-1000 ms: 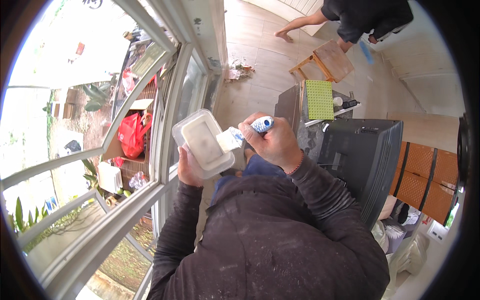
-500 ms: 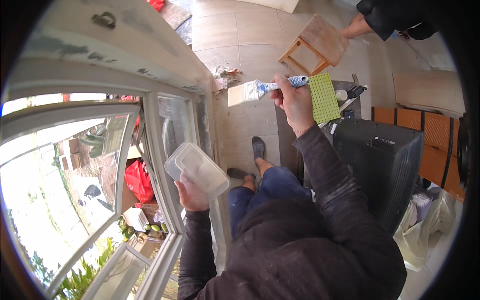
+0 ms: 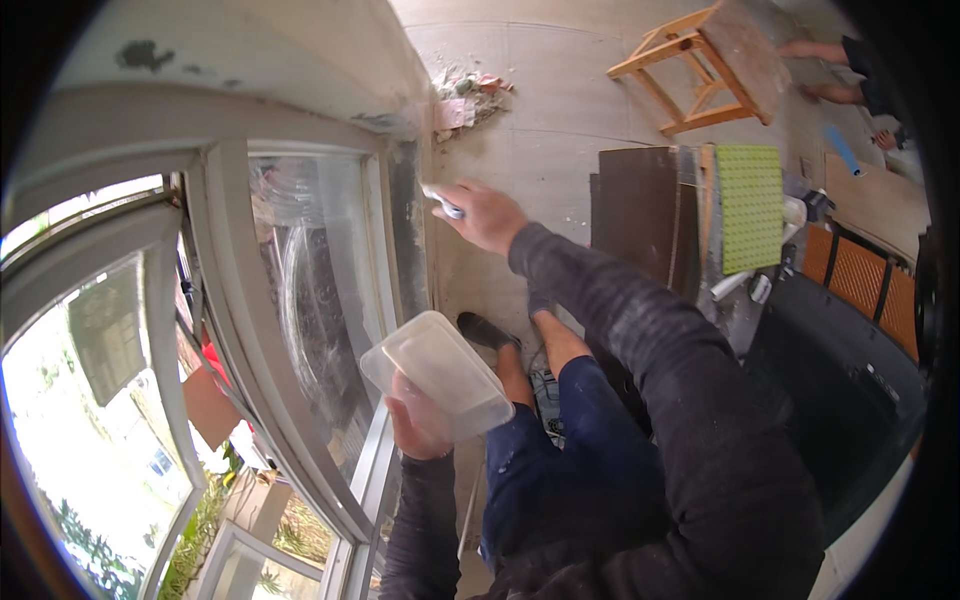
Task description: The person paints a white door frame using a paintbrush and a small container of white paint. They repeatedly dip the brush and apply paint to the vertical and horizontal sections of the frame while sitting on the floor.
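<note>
My right hand (image 3: 487, 218) is closed around a paintbrush (image 3: 443, 203), mostly hidden by the fingers and foreshortened. Its head points at the edge of the wall beside the window frame (image 3: 228, 300); I cannot tell whether the bristles touch. A translucent rectangular plastic container (image 3: 450, 375) rests in my left hand (image 3: 418, 425), which grips it from below, its fingers showing through the plastic. The container is tilted, near the window and above my knees. Grey, worn patches mark the narrow strip of wall (image 3: 408, 230) next to the pane.
A pile of debris (image 3: 470, 100) lies on the tiled floor by the wall. A wooden stool (image 3: 700, 75) lies tipped near another person's limbs (image 3: 830, 85). At right are a brown board (image 3: 635, 210), a green perforated panel (image 3: 750, 210) and a large black case (image 3: 830, 400).
My view has turned toward the window. My right hand has brought the brush left to the wall edge, and the brush has turned in the grip. The left hand still holds the container.
</note>
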Motion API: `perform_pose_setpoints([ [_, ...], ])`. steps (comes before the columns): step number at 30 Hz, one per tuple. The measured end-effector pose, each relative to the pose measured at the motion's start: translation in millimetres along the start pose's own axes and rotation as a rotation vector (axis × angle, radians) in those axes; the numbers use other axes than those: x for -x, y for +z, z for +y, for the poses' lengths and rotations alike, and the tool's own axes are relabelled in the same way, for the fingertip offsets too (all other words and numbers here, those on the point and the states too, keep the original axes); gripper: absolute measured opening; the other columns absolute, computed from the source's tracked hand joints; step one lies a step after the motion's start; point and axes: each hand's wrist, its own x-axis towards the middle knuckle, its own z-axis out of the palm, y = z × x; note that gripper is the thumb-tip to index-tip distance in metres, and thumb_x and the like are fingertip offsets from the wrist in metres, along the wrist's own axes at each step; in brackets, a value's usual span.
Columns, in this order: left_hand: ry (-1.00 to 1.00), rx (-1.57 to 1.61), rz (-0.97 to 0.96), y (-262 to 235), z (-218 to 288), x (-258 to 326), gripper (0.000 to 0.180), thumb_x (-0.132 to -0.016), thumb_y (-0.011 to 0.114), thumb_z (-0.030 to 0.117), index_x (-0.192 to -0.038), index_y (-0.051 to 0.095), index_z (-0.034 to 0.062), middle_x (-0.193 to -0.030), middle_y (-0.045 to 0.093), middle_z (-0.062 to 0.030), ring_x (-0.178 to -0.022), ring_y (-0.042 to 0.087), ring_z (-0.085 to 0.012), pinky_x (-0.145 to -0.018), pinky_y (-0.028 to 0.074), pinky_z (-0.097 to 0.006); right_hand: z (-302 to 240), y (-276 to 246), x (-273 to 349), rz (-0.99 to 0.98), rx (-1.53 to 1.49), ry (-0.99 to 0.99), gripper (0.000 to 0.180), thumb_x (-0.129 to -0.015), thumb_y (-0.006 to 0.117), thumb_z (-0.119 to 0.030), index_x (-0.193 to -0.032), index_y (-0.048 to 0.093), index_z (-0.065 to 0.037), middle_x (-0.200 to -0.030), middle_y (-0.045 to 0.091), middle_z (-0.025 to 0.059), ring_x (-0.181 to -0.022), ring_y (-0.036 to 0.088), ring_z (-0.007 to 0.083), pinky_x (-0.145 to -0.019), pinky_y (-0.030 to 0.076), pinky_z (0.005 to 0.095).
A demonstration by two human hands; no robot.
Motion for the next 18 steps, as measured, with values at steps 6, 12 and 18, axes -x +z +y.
perform_pose_setpoints([
  [6,-0.019,0.030,0.115,-36,-22,12,0.092,-0.094,0.051,0.063,-0.152,0.024,-0.0034,-0.150,0.038,-0.0200,-0.137,0.040,-0.0337,-0.114,0.033,-0.048,69,101,-101,-0.045,0.551,-0.354,0.022,-0.086,0.058,-0.013,-0.102,0.066,0.000,-0.103,0.064,0.0167,-0.094,0.066,0.0346,-0.081,0.054,0.0444],
  [12,-0.028,0.056,0.249,-57,-38,24,0.094,-0.093,0.052,0.063,-0.152,0.023,-0.0035,-0.149,0.039,-0.0200,-0.137,0.041,-0.0341,-0.114,0.033,-0.048,60,172,-29,-0.629,0.320,-0.237,0.020,-0.091,0.057,-0.018,-0.097,0.068,-0.001,-0.100,0.065,0.0168,-0.093,0.065,0.0348,-0.084,0.053,0.0456],
  [18,-0.069,0.044,0.189,-49,-33,13,0.093,-0.093,0.051,0.066,-0.150,0.027,-0.0026,-0.143,0.045,-0.0189,-0.129,0.049,-0.0340,-0.105,0.043,-0.049,51,113,-77,-0.387,0.225,-0.042,0.020,-0.091,0.063,-0.022,-0.097,0.066,-0.003,-0.099,0.065,0.0179,-0.094,0.065,0.0360,-0.081,0.053,0.0479],
])
